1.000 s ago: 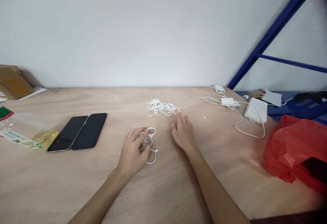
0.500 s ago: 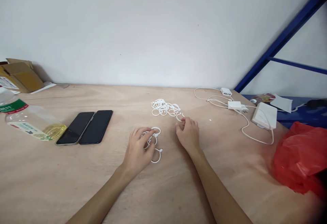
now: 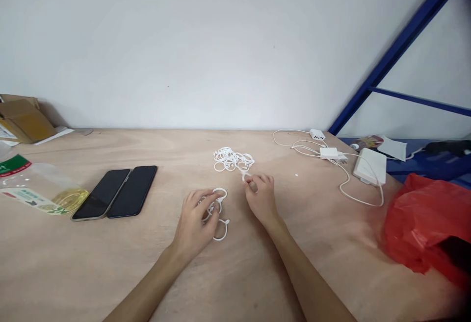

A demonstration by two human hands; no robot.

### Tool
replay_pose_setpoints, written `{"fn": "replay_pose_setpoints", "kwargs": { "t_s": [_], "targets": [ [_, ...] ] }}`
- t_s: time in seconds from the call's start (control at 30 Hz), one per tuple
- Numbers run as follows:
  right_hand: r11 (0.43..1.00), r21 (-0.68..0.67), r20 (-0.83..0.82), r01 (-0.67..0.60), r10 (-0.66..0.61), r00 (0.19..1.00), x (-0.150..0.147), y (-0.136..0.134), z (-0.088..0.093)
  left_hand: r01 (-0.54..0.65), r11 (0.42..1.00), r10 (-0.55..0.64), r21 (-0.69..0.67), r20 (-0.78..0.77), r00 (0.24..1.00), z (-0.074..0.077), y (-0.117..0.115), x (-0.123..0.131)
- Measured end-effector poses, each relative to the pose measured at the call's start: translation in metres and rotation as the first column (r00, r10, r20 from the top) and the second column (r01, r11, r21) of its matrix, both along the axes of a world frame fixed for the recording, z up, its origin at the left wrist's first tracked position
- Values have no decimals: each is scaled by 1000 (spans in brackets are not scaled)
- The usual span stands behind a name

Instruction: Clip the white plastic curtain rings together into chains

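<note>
Several white plastic rings, each with a small knob, lie on the wooden table in two groups. My left hand (image 3: 195, 221) hovers low over the near group, thumb and fingers curved and apart around the rings; one ring (image 3: 221, 230) shows beside the thumb, and others are partly covered by the fingers. To the right, my right hand (image 3: 261, 197) pinches a single white ring (image 3: 244, 177) between thumb and fingertips. That ring is at the front right edge of the far tangled pile of rings (image 3: 230, 159); whether it touches the pile I cannot tell.
Two dark phones (image 3: 132, 192) lie side by side at left, by a clear bottle (image 3: 40, 185) with yellow liquid. A cardboard box (image 3: 29, 118) stands at the back left. White chargers (image 3: 328, 153) with cables, a white box (image 3: 371, 166) and a red plastic bag (image 3: 415, 224) are at right.
The camera view has turned slightly right. My right hand has drawn the pinched ring a little toward me and away from the pile. My left hand has barely moved.
</note>
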State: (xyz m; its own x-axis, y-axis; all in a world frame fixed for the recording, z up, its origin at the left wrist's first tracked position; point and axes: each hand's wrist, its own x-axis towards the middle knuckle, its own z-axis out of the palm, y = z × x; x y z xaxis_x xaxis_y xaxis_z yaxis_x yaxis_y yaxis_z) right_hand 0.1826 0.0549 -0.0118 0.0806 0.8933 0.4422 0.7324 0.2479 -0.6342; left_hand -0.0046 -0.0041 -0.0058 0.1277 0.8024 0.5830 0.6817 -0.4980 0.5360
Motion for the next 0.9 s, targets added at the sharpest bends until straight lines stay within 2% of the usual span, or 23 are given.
{"fn": "replay_pose_setpoints", "kwargs": {
  "t_s": [0.07,0.13,0.23,0.3,0.37,0.47,0.63,0.73,0.9],
  "targets": [
    [994,-4,-216,-105,101,971,-10,-6,7,1,1000,0,-7,17,1000,1,0,0],
    [951,-80,-445,-298,233,864,-21,-14,14,0,1000,1,-27,38,999,2,0,0],
    [798,-133,-694,-588,349,630,-34,-25,22,3,997,4,-82,86,996,3,-1,-1],
    [721,-122,-770,-682,365,524,-39,-31,26,1,994,13,-109,131,991,3,-1,0],
    [681,-101,-806,-725,372,461,-41,-34,29,-18,991,41,-129,179,983,5,-1,1],
    [663,-65,-830,-746,378,409,-40,-35,32,-59,978,108,-202,245,964,9,-1,3],
    [592,-62,-866,-803,368,338,-37,-33,31,10,951,114,-309,381,918,16,-3,5],
    [563,-76,-884,-823,344,316,-36,-31,28,-16,962,119,-272,369,922,16,-3,3],
    [526,-84,-912,-846,302,278,-33,-30,27,-105,988,127,-116,199,972,13,-2,-3]
  ]
}}
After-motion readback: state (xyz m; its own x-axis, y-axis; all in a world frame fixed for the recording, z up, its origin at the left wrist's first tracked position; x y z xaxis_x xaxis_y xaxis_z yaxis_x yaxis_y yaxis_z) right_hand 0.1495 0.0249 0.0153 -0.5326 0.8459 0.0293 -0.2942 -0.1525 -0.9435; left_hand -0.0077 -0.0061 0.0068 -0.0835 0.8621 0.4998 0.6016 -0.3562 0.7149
